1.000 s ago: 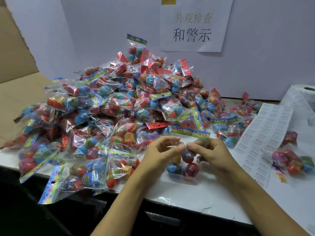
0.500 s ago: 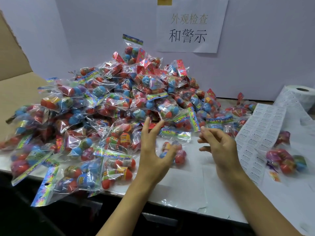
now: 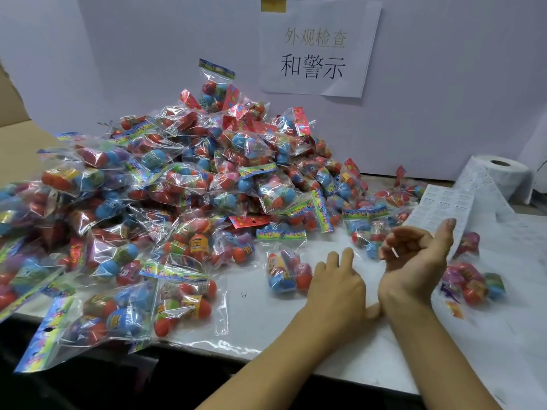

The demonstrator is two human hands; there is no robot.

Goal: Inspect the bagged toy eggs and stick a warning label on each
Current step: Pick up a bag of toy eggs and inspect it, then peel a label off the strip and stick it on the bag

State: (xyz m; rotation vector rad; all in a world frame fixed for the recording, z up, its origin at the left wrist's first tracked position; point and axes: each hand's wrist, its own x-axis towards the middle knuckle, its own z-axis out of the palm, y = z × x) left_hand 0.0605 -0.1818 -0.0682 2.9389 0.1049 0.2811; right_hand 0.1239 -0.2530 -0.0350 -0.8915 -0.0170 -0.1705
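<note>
Cellophane heap [image 3: 165,184]: bagged toy eggs were piled high across the left and middle of the desk [image 3: 296,329], banked against the back wall, likely as the stock not yet labelled (kept within reach of the left arm).
Loose bag [image 3: 285,270]: one bag of eggs lay flat by itself on bare desk just in front of the heap, header card toward the pile; it looked like the piece in hand, set down so its face was free for a label.
Left hand [image 3: 337,287]: palm down beside that bag, its fingers [image 3: 340,258] straight and relaxed, gripping nothing; it seemed placed to steady the bag.
Right hand [image 3: 414,255]: turned palm up, fingers loosely curled, with a small pale sliver at the fingertips (probably a peeled warning label, too small to be sure), held sticky side away from the desk.
Label strip [image 3: 444,208]: a printed sheet ran from the roll [image 3: 500,173] at the far right toward the right hand, close for peeling.
Bags on the right [image 3: 470,282]: a few lay apart from the heap, plausibly the finished ones.
</note>
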